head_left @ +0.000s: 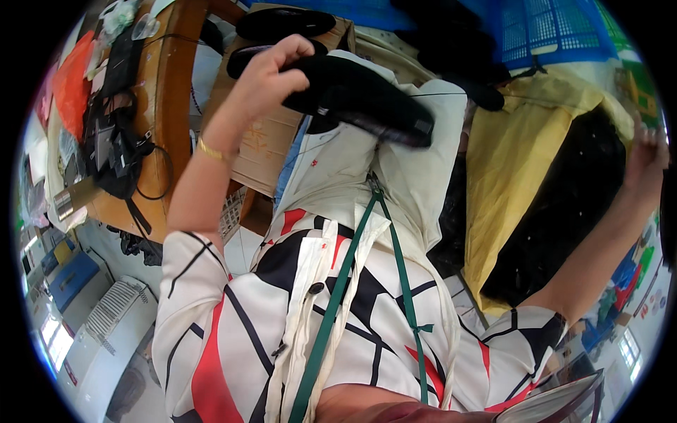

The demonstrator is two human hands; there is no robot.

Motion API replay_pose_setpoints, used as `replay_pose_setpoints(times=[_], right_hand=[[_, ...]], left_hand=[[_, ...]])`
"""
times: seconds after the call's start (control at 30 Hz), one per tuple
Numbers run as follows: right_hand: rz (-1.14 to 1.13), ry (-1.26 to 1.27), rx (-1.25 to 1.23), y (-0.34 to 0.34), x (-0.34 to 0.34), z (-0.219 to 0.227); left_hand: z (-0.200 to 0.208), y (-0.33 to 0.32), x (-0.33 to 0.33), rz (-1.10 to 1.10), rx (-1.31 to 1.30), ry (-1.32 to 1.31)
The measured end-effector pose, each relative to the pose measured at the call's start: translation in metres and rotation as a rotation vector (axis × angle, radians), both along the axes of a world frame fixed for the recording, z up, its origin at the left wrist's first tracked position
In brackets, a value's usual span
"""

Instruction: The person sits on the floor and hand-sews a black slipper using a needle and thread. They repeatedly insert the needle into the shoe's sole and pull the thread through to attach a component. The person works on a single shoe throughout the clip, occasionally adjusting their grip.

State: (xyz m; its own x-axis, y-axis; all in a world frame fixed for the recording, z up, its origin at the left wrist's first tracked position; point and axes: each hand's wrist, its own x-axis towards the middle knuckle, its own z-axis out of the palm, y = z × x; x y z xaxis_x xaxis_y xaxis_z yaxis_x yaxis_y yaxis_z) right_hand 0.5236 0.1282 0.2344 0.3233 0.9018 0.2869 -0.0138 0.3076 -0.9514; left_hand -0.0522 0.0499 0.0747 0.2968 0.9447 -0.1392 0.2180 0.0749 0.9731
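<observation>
My left hand (278, 74) is raised above my lap, its fingers closed round the edge of a black soft fabric piece (356, 95). The piece is long and rounded, with a small light label near its far tip. Its exact kind cannot be told. A thin dark thread (511, 94) runs taut from its side toward the right. Out at the far right edge, my right hand (645, 148) is lifted with its fingers drawn together, in line with the thread. The fingertips there are small and blurred. A pale cloth (416, 183) covers my lap beneath the piece.
Similar black oval pieces (285, 23) lie on a cardboard box (264, 151) ahead to the left. A cluttered wooden table (159, 127) stands at left. On the right are a yellow sack (515, 155) with black material and blue baskets (553, 32).
</observation>
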Motion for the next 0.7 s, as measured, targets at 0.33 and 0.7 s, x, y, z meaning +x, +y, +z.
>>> replay_pose_setpoints(times=[0.33,0.7], right_hand=[[-0.313,-0.116,-0.149,-0.069,-0.029,-0.146],[0.335,-0.268,-0.459,-0.092,-0.238,-0.233]], left_hand=[[-0.07,0.038,0.033,-0.094,0.427,0.48],[-0.046,-0.037,0.019,0.099,0.015,0.259]])
